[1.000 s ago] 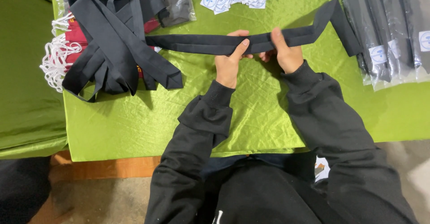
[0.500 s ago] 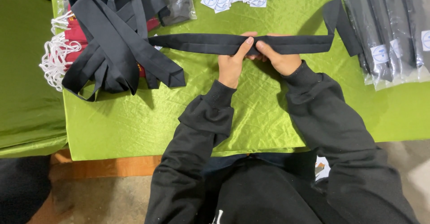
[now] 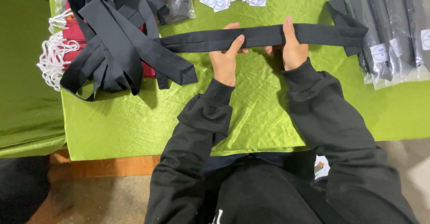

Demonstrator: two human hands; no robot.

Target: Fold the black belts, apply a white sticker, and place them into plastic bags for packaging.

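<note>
1. Black necktie (image 3: 264, 36) lies stretched across the green cloth (image 3: 134, 121); our left hand (image 3: 226, 56) and right hand (image 3: 291, 47) each pinch it.
2. We judge we're flattening it; folding next needs aligned edges.

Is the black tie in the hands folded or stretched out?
Stretched out: the black tie runs flat between left hand and right hand.

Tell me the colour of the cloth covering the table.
The tablecloth is a shiny yellow-green, plain and wrinkled, seen best in the head view.
</note>
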